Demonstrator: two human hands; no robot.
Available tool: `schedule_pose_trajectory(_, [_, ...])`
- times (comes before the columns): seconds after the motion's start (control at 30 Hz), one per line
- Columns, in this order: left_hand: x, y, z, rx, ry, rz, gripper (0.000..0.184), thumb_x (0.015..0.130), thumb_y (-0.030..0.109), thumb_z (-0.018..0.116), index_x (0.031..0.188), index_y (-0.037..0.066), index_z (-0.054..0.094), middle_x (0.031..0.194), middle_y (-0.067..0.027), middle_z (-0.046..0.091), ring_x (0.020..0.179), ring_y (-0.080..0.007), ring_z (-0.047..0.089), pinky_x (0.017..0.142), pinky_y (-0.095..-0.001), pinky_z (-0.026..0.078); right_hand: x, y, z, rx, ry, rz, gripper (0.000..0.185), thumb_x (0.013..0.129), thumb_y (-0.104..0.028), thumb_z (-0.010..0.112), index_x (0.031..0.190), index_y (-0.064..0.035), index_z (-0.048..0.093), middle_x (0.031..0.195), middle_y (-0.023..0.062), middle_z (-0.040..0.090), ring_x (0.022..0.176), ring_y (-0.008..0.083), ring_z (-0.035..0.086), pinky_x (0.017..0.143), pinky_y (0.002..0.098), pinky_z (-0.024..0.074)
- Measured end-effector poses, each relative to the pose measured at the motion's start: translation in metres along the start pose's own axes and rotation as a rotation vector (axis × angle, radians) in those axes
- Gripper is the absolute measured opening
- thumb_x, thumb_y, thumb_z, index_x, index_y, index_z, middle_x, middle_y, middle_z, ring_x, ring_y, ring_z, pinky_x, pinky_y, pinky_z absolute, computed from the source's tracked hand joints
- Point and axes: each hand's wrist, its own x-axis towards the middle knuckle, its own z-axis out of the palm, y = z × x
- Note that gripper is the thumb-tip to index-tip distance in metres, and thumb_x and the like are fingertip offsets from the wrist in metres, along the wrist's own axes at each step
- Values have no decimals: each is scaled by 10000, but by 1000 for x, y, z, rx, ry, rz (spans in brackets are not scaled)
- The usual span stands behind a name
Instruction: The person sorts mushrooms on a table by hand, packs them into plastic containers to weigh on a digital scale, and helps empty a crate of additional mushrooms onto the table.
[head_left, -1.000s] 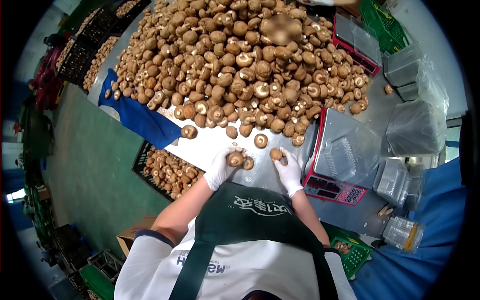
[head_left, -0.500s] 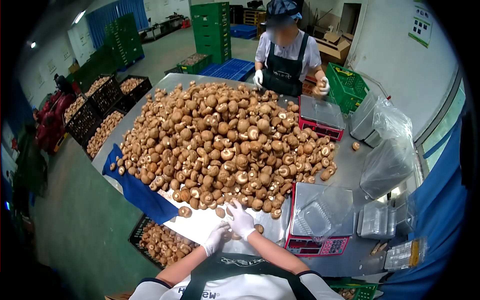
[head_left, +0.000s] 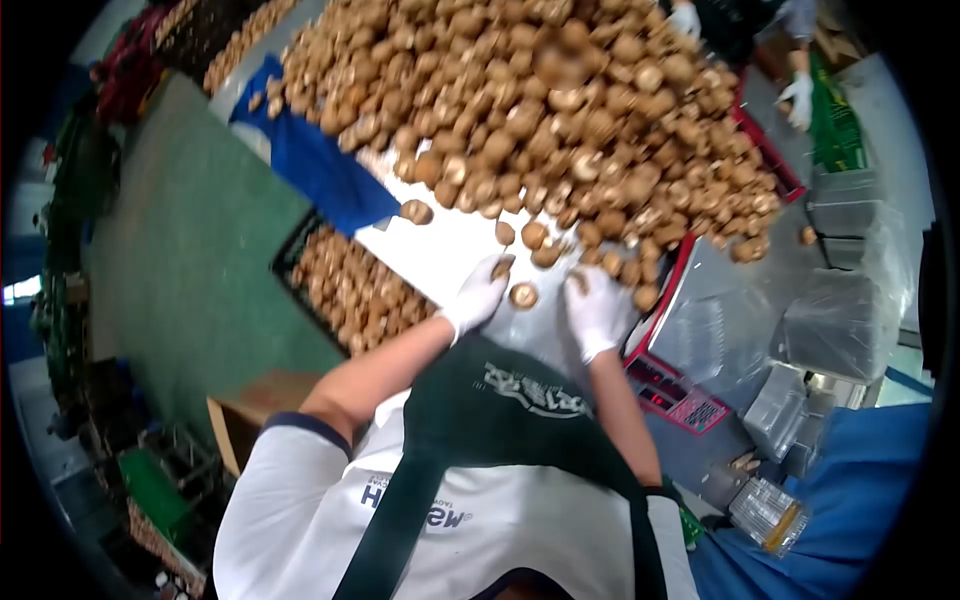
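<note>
A large heap of brown mushrooms [head_left: 480, 120] covers the metal table. My left hand [head_left: 476, 300], in a white glove, is closed on a mushroom [head_left: 503, 266] at the near edge of the table. To its right, my gloved right hand [head_left: 597, 312] pinches another mushroom [head_left: 578, 281], partly covered by the fingers. Between the two hands a single mushroom [head_left: 523, 295] lies on the bare metal. A few loose ones, such as this mushroom [head_left: 505, 233], sit just beyond my hands, in front of the heap.
A red scale [head_left: 690, 330] with a clear plastic box on it stands right of my right hand. Blue cloth [head_left: 320, 170] drapes over the left edge. Below it is a black crate [head_left: 290, 255] of mushrooms. Plastic boxes [head_left: 775, 410] lie far right; a co-worker's gloved hand [head_left: 797, 100] shows at the back.
The camera has tilted down, so the table appears higher. My hands, close together before, have moved apart, the left to the left and the right to the right.
</note>
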Motion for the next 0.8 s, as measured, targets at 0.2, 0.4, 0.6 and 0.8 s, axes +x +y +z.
schedule_pose_trajectory(0.2, [-13, -3, -11, 358, 59, 392, 459, 811, 13, 557, 1267, 64, 547, 1258, -179, 559, 1205, -369, 496, 1072, -414, 379, 31, -38, 10, 134, 7, 33, 221, 859, -162, 649, 1057, -66, 665, 1070, 133, 648, 1022, 309, 621, 882, 366, 491])
schedule_pose_trajectory(0.4, [-2, 12, -22, 259, 131, 320, 446, 835, 64, 601, 1276, 62, 535, 1240, -182, 559, 1186, -365, 513, 1049, -410, 396, 76, -52, 53, -180, -203, 34, 422, 837, -264, 665, 1243, -172, 598, 1265, 89, 589, 1081, 317, 611, 906, 411, 496])
schedule_pose_trajectory(0.6, [57, 44, -56, 519, 480, 447, 560, 806, 134, 681, 1330, 76, 493, 1288, -178, 494, 1177, -370, 487, 1008, -418, 420, 47, -42, 33, -90, -203, 20, 292, 823, -264, 660, 1093, -152, 659, 1133, 81, 629, 1016, 298, 631, 851, 384, 510])
schedule_pose_trajectory(0.8, [83, 51, -68, 617, 463, 292, 518, 770, 170, 730, 1251, 92, 554, 1114, -147, 523, 1049, -329, 545, 890, -402, 479, 86, -64, 19, -115, -306, 26, 272, 861, -284, 637, 1089, -142, 680, 1097, 96, 652, 977, 307, 645, 834, 393, 515])
